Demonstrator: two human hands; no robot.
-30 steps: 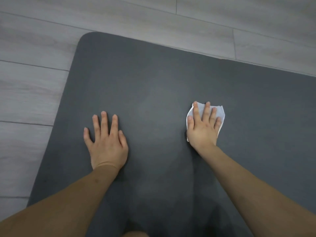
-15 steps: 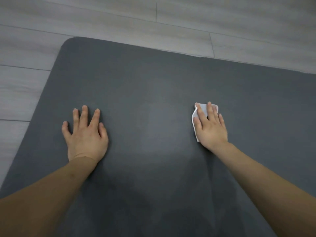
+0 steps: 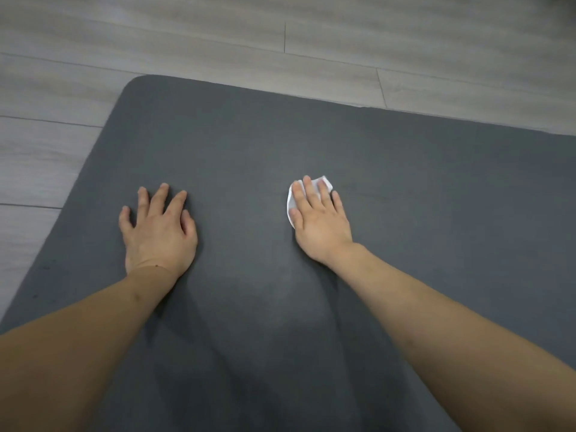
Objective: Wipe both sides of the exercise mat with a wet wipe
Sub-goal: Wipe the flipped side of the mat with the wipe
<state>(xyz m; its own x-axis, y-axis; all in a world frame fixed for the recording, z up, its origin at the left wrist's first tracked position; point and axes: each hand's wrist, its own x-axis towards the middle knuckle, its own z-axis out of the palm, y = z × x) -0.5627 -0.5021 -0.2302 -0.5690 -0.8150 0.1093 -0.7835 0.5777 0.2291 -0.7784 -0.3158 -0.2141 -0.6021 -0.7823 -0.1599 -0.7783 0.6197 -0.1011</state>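
Note:
A dark grey exercise mat (image 3: 311,145) lies flat on the floor and fills most of the view, with its rounded far-left corner showing. My left hand (image 3: 159,232) rests flat on the mat, fingers spread and straight. My right hand (image 3: 319,218) presses a white wet wipe (image 3: 292,199) onto the mat with straight fingers. Most of the wipe is hidden under the palm; only its left edge and a corner beyond the fingertips show.
Pale grey wood-look floor planks (image 3: 218,35) surround the mat on the far side and to the left. The mat runs out of view to the right and towards me.
My right hand has slid the wipe a little to the left on the mat, fingers now angled left. The view has tilted up, showing more floor beyond the mat. The left hand stays planted.

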